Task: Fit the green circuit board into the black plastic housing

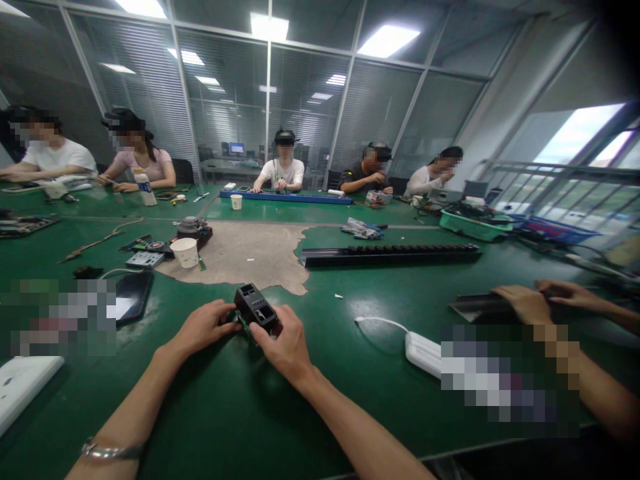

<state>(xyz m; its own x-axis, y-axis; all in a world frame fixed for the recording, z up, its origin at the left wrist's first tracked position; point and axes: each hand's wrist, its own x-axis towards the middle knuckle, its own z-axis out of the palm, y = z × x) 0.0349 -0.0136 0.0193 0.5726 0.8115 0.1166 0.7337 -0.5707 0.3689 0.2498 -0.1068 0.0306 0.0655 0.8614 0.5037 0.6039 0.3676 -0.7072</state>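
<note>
Between my two hands, just above the green tabletop, is a small black plastic socket module (256,308) with rectangular openings on its upper face. A bit of green, perhaps a circuit board, shows along its lower left side. My left hand (210,325) has its fingertips pressed on that left edge. Around the right end wraps my right hand (286,340), thumb in front and fingers behind. Its underside is hidden.
Beyond my hands lies a torn brown sheet (250,257), with a paper cup (185,253) at its left. A long black strip (390,255) stretches to the right. A white adapter (423,353) lies near a co-worker's hands (525,303). A phone (134,297) is at left.
</note>
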